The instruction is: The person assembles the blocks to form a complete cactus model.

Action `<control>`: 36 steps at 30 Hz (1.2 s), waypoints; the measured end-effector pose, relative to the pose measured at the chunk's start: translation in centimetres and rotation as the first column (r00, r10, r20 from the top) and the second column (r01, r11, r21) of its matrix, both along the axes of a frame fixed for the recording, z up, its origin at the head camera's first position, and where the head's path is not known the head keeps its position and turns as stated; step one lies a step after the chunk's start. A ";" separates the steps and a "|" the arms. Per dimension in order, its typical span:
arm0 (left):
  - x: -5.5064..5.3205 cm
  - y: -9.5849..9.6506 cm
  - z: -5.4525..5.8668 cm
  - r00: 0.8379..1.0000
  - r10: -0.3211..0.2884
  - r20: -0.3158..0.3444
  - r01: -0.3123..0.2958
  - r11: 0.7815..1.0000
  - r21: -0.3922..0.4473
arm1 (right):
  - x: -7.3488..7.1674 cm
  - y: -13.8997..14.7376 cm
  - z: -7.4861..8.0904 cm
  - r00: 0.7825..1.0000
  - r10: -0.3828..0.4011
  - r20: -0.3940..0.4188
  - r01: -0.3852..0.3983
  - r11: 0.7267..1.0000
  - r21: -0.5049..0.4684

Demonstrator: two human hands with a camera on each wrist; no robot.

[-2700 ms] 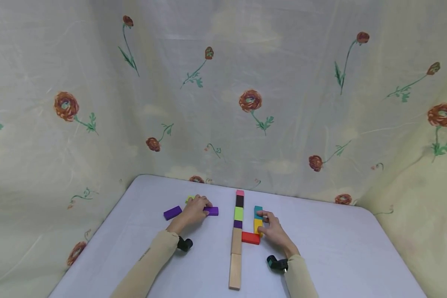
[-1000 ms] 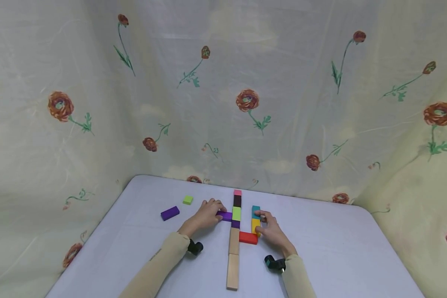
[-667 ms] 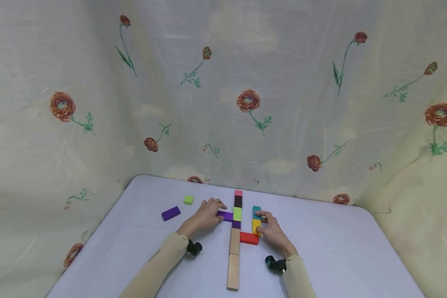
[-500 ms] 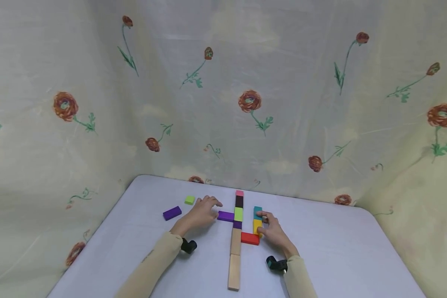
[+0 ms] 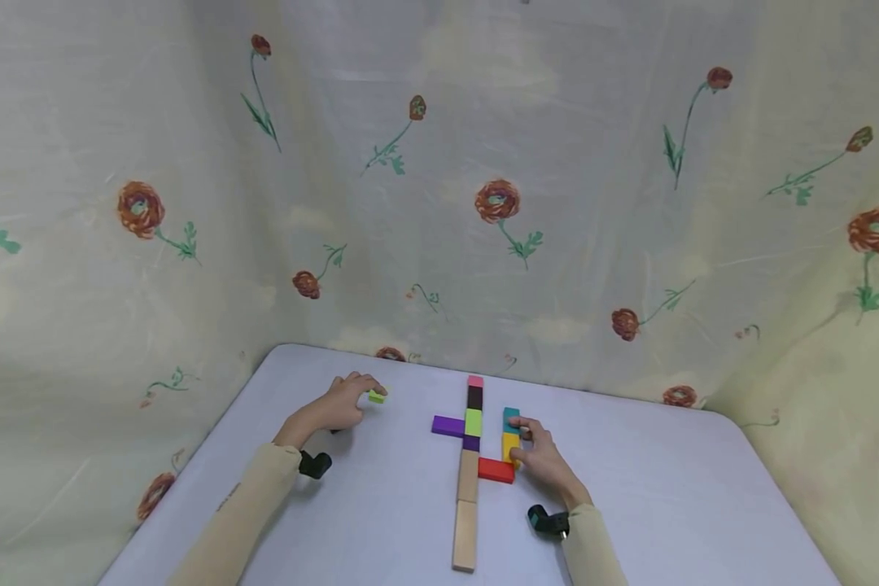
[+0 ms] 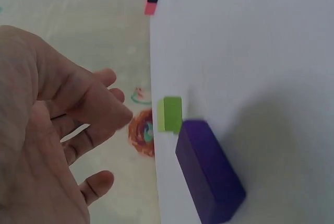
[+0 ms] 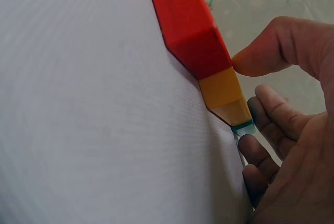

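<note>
My left hand hovers at the table's left, fingers loosely bent and holding nothing. Below it lies a loose purple block, almost wholly hidden in the head view. A small lime block sits by its fingertips. My right hand rests at two end-to-end blocks, thumb at the yellow block and fingertips at the teal block. A red block joins the yellow one to a central row. Another purple block juts left from that row.
The row runs from a pink block through a dark block, a green block and a short purple block to two plain wooden blocks. A flowered curtain hangs behind the white table.
My left hand slid a purple block right against the row and let go of it. It then moved back left over the loose purple block. The right hand stays in place.
</note>
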State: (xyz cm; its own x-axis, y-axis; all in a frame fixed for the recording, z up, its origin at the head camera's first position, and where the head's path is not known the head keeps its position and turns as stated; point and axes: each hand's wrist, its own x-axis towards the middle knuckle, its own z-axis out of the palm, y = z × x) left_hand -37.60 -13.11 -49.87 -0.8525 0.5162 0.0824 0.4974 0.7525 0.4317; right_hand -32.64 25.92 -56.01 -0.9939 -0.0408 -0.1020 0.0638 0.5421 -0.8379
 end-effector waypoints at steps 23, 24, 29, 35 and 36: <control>0.8 -3.3 -0.7 0.992 0.005 0.124 0.013 0.990 -0.141 | 0.0 -0.1 -0.1 1.000 0.002 0.011 -0.002 1.000 -0.010; 0.8 -3.3 -0.8 0.991 0.030 0.133 -0.011 0.991 -0.136 | 0.0 0.0 -0.1 1.000 0.003 0.011 -0.003 1.000 -0.010; 0.9 -3.2 -1.0 0.989 0.067 0.130 -0.052 0.992 -0.117 | -0.1 -0.1 -0.1 1.000 0.005 0.014 -0.005 1.000 -0.006; 0.8 -3.5 -1.3 0.989 0.065 0.135 -0.055 0.995 -0.079 | 0.0 -0.2 0.0 1.000 0.005 0.005 -0.005 1.000 -0.001; 0.7 -3.6 -1.3 0.987 0.074 0.141 -0.065 0.996 -0.066 | 0.0 -0.1 0.1 1.000 0.008 0.000 -0.008 1.000 0.005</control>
State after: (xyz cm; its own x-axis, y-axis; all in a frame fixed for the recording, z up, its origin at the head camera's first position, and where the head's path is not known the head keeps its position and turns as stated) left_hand -36.86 -16.73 -51.19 -0.8871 0.4558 -0.0731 0.3794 0.8101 0.4469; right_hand -32.65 25.77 -55.94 -0.9936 -0.0486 -0.1021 0.0591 0.5464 -0.8354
